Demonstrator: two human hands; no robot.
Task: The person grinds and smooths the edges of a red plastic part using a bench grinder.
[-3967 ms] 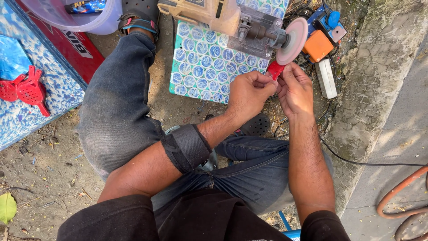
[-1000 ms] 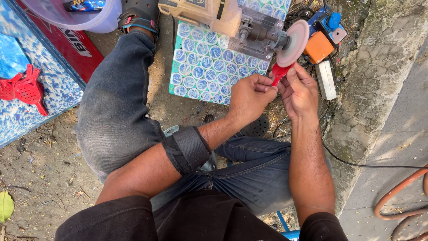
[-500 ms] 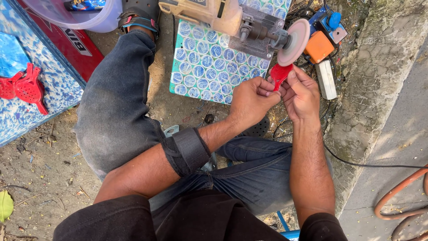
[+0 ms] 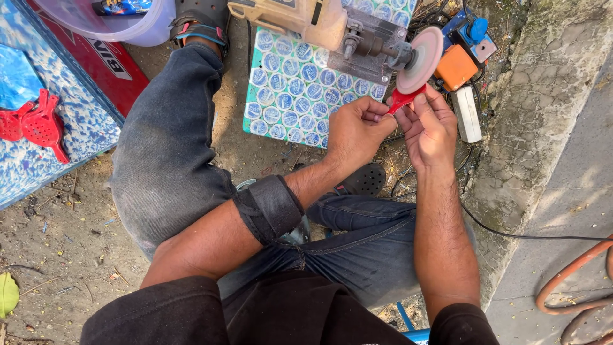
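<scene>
We pinch the small red piece between left hand and right hand, its tip touching the pink grinding disc just above.

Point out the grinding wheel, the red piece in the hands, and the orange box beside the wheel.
grinding wheel [image 4: 421, 59], head view, on its pink disc face.
red piece [image 4: 401, 100], head view, on the end showing above the fingers.
orange box [image 4: 454, 67], head view, on its top face.
</scene>
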